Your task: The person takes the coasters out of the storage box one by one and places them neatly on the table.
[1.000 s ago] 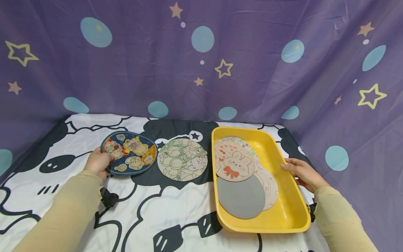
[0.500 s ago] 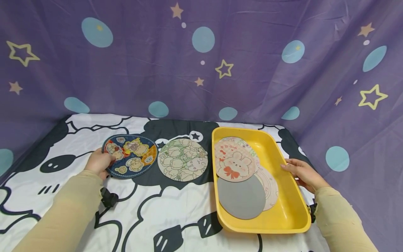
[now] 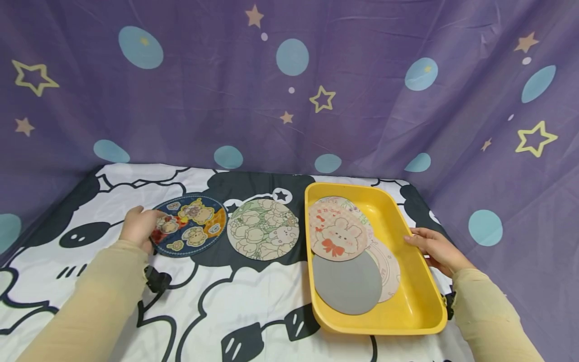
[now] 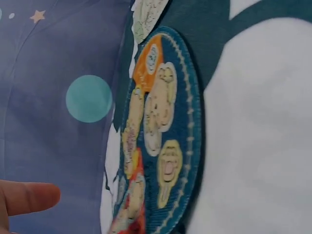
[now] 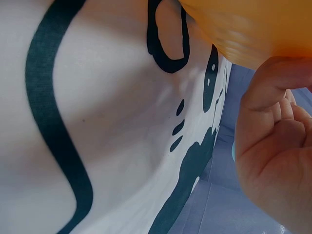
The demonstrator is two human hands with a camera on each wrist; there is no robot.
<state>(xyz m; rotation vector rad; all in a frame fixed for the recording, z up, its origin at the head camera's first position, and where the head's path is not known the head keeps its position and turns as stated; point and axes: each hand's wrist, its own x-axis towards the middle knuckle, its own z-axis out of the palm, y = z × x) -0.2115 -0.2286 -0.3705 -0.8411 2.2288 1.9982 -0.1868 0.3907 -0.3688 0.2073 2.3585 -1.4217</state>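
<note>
Fingers on the left hand (image 3: 137, 227) look loose: 1 shows straight in the left wrist view, well clear of anything, though the rest are hidden and I can't vouch for them. That hand is at the outer edge of a dark blue round mat (image 3: 194, 236), perhaps because the edge is the easiest place to take or let go of so thin a piece; whether any fingertip touches it, I can't tell.

Across from it, the right hand (image 3: 441, 251) has its fingers curled on the near rim of a glossy yellow rectangular tray (image 3: 420, 306), plastic by the look of it. I'd guess that grip is there to steady the tray.

As for the blue mat, it seems to lie flat on the black-and-white cartoon-print cloth (image 3: 267, 306), just beside a pale green round mat covered in white flowers (image 3: 262, 230). Laid side by side, their pictures are both easy to see. A pale stitched-look line runs round the blue mat's border, with orange and red areas and cartoon patches inside.

Inside the tray, a pink round bunny mat with a red bow (image 3: 336, 236) overlaps a plain grey disc (image 3: 347, 286), which partly covers a pale pink round mat (image 3: 391, 271); overlapping probably saves room.
</note>
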